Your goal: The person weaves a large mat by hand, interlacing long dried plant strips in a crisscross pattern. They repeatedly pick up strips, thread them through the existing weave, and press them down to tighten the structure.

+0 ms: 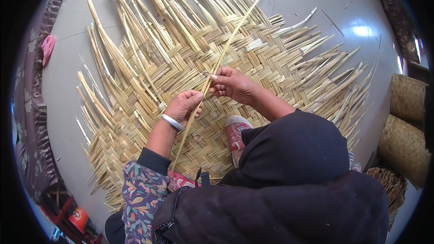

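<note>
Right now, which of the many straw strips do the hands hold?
The long strip slanting over the woven mat, pinched by left hand and right hand; the strips beneath it are interlaced.

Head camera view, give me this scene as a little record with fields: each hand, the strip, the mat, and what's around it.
Left hand: fingers closed on the strip, pale bangle at the wrist
Right hand: fingers closed on the strip, farther up it
Strip: long, thin, straw-coloured, slanting from upper right to lower left
Mat: woven in a zigzag pattern, loose ends sticking out around its edge
Floor: grey, under the mat
Far left: pink cloth
Far right: rolled mats
</note>
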`<control>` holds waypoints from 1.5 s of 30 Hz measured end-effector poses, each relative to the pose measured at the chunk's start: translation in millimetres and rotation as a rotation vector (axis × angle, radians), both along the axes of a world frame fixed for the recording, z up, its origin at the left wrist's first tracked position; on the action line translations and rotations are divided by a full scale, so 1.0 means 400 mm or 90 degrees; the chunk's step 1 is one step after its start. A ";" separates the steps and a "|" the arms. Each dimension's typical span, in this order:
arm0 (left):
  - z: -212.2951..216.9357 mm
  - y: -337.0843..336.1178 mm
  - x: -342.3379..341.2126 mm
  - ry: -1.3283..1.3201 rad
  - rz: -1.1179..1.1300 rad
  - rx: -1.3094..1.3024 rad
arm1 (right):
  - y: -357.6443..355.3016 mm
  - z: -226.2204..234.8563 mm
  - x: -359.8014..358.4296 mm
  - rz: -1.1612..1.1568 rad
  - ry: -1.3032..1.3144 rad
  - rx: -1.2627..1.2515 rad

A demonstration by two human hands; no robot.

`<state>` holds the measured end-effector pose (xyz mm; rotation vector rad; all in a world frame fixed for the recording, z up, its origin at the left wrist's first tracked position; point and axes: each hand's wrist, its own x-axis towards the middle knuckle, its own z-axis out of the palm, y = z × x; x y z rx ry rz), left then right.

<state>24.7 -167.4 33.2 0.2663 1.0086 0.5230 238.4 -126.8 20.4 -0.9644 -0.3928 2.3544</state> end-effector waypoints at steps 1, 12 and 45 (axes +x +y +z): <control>0.003 0.000 0.005 0.044 -0.014 0.013 | -0.002 -0.004 0.001 0.004 -0.010 0.003; 0.047 0.020 0.036 0.292 -0.141 0.195 | 0.009 0.002 -0.009 0.029 -0.120 0.048; 0.006 0.006 0.013 0.222 -0.192 0.090 | 0.049 -0.021 0.016 0.049 -0.182 0.017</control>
